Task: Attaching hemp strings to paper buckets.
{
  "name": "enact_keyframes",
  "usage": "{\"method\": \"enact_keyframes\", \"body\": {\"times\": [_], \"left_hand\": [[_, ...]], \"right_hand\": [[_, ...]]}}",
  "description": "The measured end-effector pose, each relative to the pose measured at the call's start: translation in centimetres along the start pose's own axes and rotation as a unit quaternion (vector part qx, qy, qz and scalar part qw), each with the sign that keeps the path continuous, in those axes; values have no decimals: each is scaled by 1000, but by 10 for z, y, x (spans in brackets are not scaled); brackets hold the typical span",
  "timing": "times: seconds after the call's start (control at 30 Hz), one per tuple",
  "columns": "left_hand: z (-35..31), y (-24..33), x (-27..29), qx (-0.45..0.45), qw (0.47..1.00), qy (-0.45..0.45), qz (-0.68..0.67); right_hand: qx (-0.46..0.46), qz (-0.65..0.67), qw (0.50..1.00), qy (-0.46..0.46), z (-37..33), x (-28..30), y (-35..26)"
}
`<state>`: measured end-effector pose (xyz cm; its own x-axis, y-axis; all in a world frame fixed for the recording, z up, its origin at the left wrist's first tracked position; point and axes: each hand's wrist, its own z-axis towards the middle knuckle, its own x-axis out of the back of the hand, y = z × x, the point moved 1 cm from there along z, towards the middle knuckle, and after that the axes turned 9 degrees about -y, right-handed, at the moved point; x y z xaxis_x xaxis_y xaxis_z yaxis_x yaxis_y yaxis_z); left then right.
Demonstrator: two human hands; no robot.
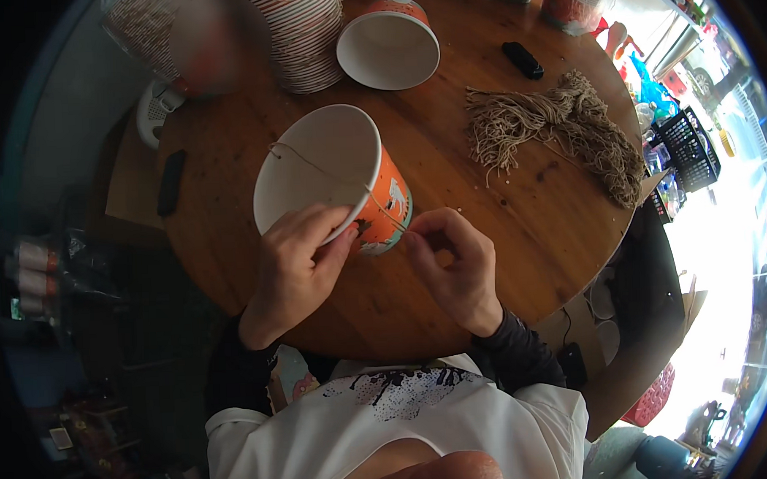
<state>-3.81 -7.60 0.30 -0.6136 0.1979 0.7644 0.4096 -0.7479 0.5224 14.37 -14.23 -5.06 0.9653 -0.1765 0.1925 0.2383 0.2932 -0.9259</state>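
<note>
Seemingly, left hand (295,259) grips the paper bucket (331,180) rim; right hand (454,262) pinches its string (382,210).

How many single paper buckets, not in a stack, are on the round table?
2. One bucket lies tilted between the hands, the left hand gripping its rim. The other bucket sits farther back near the stacks. More may be hidden beyond the top edge.

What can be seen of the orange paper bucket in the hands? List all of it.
The orange paper bucket has a white inside and rolled white rim, with printed pictures outside. It lies tilted on the round wooden table, mouth toward the camera. The left hand grips its rim; the right hand pinches a thin string stretched across the mouth.
</note>
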Motion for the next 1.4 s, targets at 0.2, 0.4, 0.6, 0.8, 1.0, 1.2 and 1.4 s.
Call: {"method": "enact_keyframes", "body": {"times": [0.2, 0.4, 0.6, 0.8, 1.0, 1.2, 1.4], "left_hand": [[-3, 5, 13, 69, 991, -5, -110], [-8, -9, 20, 96, 968, -19, -232], [-2, -3, 12, 67, 984, -15, -167], [-1, -5, 1, -24, 997, 29, -60], [-3, -13, -11, -71, 993, 67, 70], [17, -38, -31, -111, 980, 112, 123], [24, -60, -44, -119, 975, 145, 115]], "right_hand": [[55, 38, 997, -29, 6, -13, -9], [124, 29, 992, -1, 14, -16, -5], [100, 370, 924, -13, 20, -19, -13], [77, 445, 892, -35, 24, -14, -28], [84, 397, 912, -61, 28, -13, -28], [77, 338, 933, -93, 53, -6, -18], [99, 205, 969, -95, 70, -13, 0]]}}
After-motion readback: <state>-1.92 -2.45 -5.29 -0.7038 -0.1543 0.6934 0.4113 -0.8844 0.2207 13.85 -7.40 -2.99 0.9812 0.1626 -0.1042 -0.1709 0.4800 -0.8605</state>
